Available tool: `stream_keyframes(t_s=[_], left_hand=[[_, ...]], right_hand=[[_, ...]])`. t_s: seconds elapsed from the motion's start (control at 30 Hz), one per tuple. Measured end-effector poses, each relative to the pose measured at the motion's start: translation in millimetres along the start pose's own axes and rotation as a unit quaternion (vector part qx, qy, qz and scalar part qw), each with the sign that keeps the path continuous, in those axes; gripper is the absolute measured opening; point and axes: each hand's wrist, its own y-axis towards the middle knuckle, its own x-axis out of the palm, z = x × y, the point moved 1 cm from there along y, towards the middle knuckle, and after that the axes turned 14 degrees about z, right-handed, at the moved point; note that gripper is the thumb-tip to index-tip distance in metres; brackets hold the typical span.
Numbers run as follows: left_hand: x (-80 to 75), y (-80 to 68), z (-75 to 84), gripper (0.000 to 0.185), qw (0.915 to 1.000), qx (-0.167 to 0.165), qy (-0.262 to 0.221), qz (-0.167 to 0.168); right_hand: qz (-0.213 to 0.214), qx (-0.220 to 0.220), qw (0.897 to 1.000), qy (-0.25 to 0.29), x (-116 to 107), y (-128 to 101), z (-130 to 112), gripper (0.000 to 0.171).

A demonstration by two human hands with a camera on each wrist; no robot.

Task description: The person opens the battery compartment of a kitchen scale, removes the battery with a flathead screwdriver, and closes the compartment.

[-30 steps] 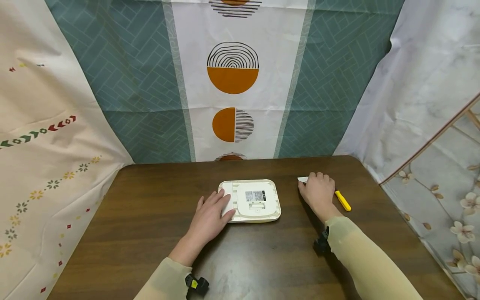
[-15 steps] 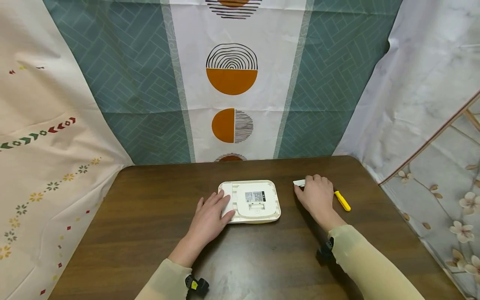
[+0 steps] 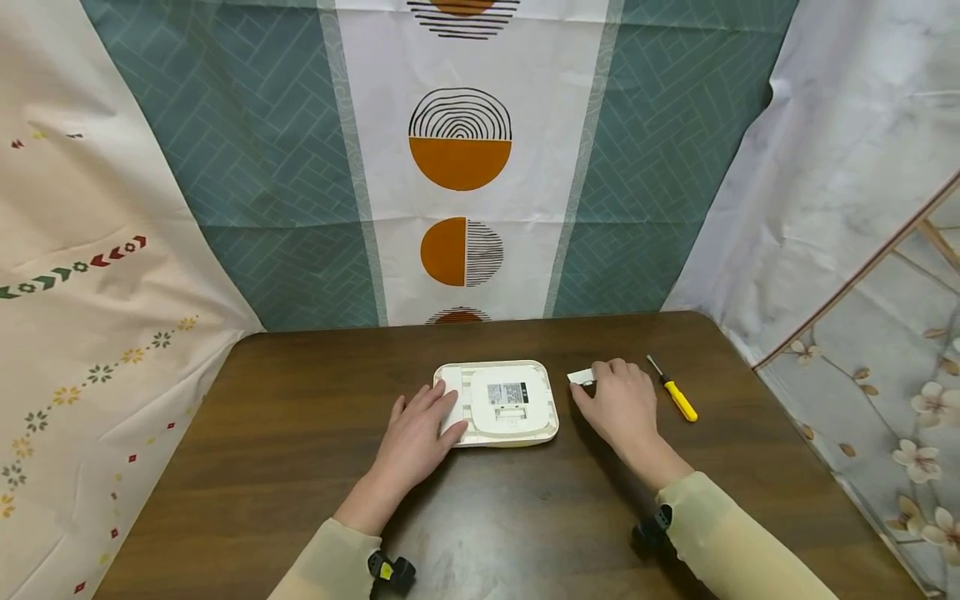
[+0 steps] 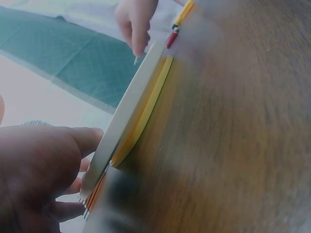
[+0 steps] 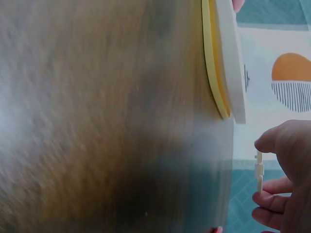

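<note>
A flat white device (image 3: 501, 402) with a label lies bottom-up in the middle of the brown table (image 3: 285, 433); its yellow-edged side shows in both wrist views (image 4: 141, 107) (image 5: 224, 63). My left hand (image 3: 420, 429) rests on its left end, fingers straight (image 4: 43, 165). My right hand (image 3: 615, 400) is just right of the device and pinches a small white flat piece (image 3: 579, 377), seen edge-on in the right wrist view (image 5: 260, 170). A yellow-handled screwdriver (image 3: 678, 396) lies on the table to the right of that hand.
Patterned cloth hangs behind the table (image 3: 457, 167) and drapes at both sides. The table's far edge meets the cloth; its right corner is rounded (image 3: 712, 321). Bare wood lies in front of the device and at the left.
My right hand has moved left from beside the screwdriver toward the device, carrying the small white piece. The screwdriver is now fully uncovered. The left hand has stayed on the device.
</note>
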Motion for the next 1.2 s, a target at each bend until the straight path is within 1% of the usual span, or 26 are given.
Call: stream_keyframes(t_s=[0.27, 0.57, 0.83, 1.0, 1.2], left_hand=[[2.2, -1.6, -0.9, 0.061, 1.0, -0.001, 0.002, -0.003], [1.6, 0.7, -0.4, 0.061, 1.0, 0.0, 0.002, -0.002], [0.0, 0.5, -0.1, 0.061, 1.0, 0.001, 0.003, -0.002], [0.9, -0.1, 1.2, 0.061, 1.0, -0.001, 0.002, -0.003], [1.0, -0.5, 0.3, 0.061, 1.0, -0.002, 0.003, -0.002]], right_hand=[[0.012, -0.021, 0.999, 0.023, -4, -12, -14, 0.052], [0.013, -0.036, 0.998, 0.043, -10, -16, -35, 0.05], [0.001, -0.065, 0.997, 0.039, -10, -20, -54, 0.056], [0.006, -0.077, 0.996, 0.045, -9, -23, -61, 0.056], [0.021, -0.094, 0.994, 0.05, -5, -25, -68, 0.054]])
